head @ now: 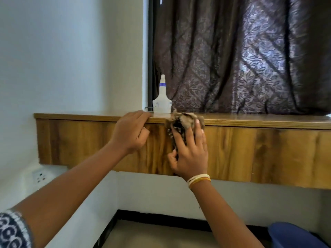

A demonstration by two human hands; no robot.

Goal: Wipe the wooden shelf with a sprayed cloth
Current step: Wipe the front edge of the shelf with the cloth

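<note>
Wooden shelf (259, 151) — crumpled brown cloth (186, 120)

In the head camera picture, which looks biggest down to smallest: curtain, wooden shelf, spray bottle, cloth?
1. curtain
2. wooden shelf
3. spray bottle and cloth: about alike; the right hand hides part of the cloth.

Two hands (130, 131) (191, 156), one cloth (186, 120), one spray bottle (162, 102), one shelf (250, 149), one curtain (232, 51).

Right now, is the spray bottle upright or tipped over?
Upright: the spray bottle stands on its base on the wooden shelf, neck pointing straight up.
</note>
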